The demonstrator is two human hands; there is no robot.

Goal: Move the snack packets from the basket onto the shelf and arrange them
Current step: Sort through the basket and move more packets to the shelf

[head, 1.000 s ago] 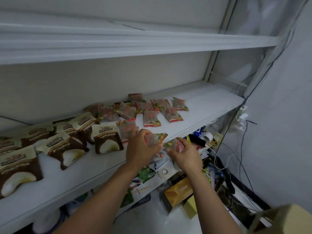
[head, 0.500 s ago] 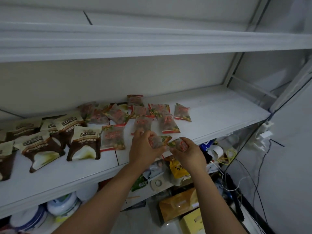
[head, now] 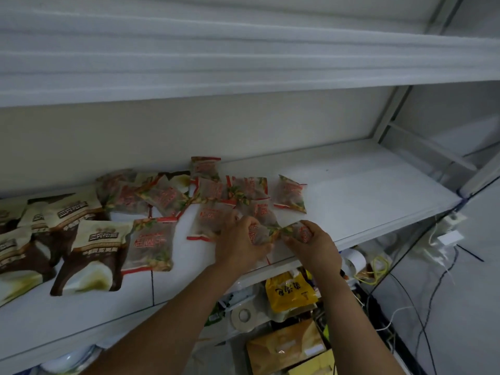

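Head view: the left hand (head: pixel 240 240) grips a translucent red-printed snack packet (head: pixel 255 234), and the right hand (head: pixel 315 246) pinches a second like packet (head: pixel 299 230). The two packets lie end to end, long axes left-right, at the front edge of the white metal shelf (head: pixel 365 190). Bare shelf lies rightward, nearer the right hand.

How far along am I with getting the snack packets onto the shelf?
Done: brown packets and red packets lie on the shelf, some overlapping. In hand: the left hand holds a red packet, the right hand a second packet, at the front edge. Left: set both down and straighten the pile. Basket: out of view.
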